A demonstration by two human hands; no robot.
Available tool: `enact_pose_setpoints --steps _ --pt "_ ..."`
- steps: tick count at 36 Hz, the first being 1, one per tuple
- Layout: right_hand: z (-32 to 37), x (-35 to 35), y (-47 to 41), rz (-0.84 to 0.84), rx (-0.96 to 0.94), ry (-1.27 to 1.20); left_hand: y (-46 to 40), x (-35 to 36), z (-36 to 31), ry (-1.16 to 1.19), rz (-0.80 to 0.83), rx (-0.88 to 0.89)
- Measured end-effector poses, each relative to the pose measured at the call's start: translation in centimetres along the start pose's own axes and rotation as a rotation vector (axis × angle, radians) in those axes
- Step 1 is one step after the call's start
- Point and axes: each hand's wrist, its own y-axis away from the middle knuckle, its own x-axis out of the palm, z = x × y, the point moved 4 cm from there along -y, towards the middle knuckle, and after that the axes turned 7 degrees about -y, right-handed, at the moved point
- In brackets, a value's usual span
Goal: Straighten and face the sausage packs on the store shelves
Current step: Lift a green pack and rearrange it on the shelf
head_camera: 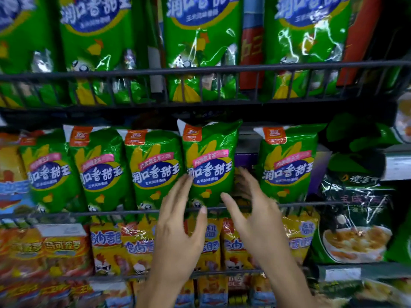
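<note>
Fingers of both hands are spread and nearly straight, gripping nothing. The left hand [178, 221] reaches up at lower centre of the frame, its fingertips at the left edge of a green sausage pack [209, 161] standing on the middle shelf. The right hand [253, 210] flanks that pack's right side; actual contact there is unclear. The wire shelf rail [89, 213] crosses in front of the row.
</note>
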Motion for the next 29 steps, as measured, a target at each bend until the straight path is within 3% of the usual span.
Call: enact_pose_setpoints --steps 3,15,24,29 --pt "0.2 1.0 -0.8 0.028 -0.025 0.155 0.2 0.4 0.0 -0.039 0.034 0.027" --pt "-0.6 0.6 -1.4 -0.145 -0.059 0.068 0.1 1.1 -0.8 -0.002 0.003 0.105" --pt "-1.3 0.5 -1.8 -0.044 -0.054 0.158 0.3 1.4 -0.7 -0.11 -0.011 0.123" --pt "-0.8 0.3 -1.9 -0.046 -0.069 0.137 0.3 1.2 -1.3 -0.019 -0.055 0.117"
